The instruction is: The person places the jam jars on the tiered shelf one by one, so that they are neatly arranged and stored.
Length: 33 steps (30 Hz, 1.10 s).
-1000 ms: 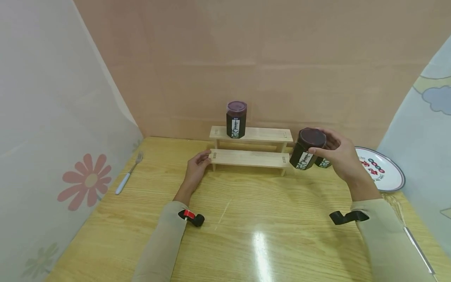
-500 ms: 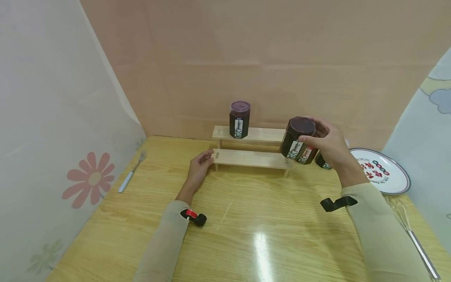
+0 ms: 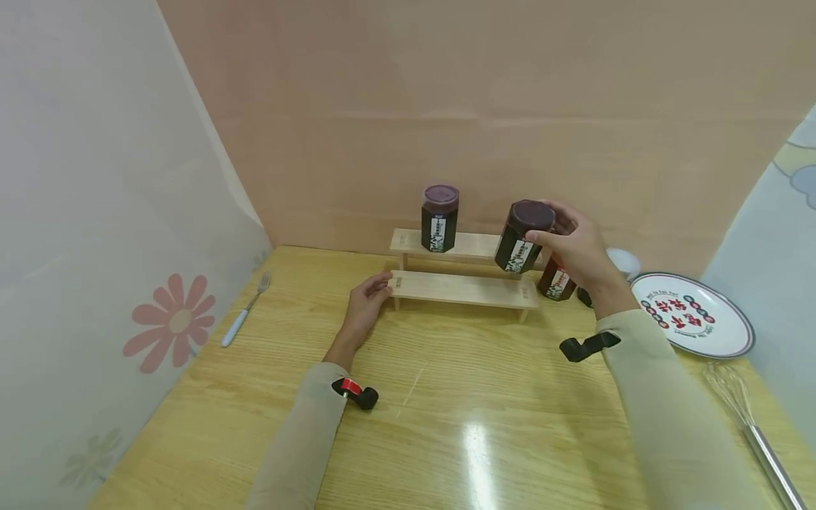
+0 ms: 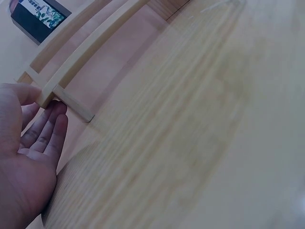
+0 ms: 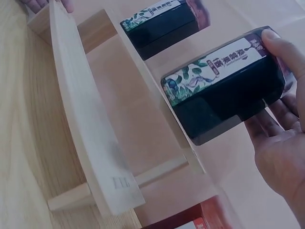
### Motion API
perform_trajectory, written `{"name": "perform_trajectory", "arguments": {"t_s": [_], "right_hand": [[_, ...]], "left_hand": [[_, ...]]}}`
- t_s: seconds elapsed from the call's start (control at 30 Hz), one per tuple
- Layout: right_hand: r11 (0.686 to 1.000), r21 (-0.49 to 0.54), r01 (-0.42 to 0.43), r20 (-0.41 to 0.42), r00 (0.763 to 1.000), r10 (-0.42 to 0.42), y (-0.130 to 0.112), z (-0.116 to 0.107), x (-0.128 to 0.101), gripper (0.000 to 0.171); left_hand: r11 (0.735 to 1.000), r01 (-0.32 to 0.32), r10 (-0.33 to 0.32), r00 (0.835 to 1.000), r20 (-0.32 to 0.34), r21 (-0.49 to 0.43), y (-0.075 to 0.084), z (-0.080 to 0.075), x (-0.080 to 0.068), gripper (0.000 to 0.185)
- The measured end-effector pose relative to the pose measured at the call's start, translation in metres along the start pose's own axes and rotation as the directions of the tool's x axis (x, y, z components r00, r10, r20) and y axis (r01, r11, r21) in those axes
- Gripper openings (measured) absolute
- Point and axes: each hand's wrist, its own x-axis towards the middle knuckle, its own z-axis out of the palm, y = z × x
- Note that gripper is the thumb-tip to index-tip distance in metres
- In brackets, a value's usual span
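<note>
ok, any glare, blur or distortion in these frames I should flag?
Head view: bright glare patch on the table, wide-angle bending at the edges, otherwise sharp. Left wrist view: table grain smeared and soft, left hand fairly clear. Right wrist view: held jar readable, wooden rack slightly soft up close.

Dark purple jars (image 3: 524, 237) w/ white leafy labels — pale wood rack (image 3: 463, 287), yellow-grain table (image 3: 446, 397).
</note>
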Motion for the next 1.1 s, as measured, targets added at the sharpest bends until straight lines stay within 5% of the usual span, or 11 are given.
{"name": "perform_trajectory", "arguments": {"t_s": [0.3, 0.7, 1.1], "right_hand": [[0.998, -0.055, 0.02, -0.003, 1.0, -0.02, 0.004, 0.011, 0.023, 0.071], [0.999, 0.029, 0.032, 0.026, 0.999, -0.033, 0.01, 0.022, 0.038, 0.071], [1.0, 0.006, 0.012, 0.04, 0.999, -0.012, 0.009, 0.035, 0.056, 0.067]], "left_hand": [[1.0, 0.008, -0.008, 1.0, -0.022, 0.007, 0.001, -0.005, -0.004, 0.034], [1.0, 0.028, -0.028, 0.999, -0.016, -0.001, 0.0, -0.007, -0.005, 0.035], [1.0, 0.01, -0.01, 1.0, -0.026, -0.015, -0.001, -0.004, -0.002, 0.036]]}}
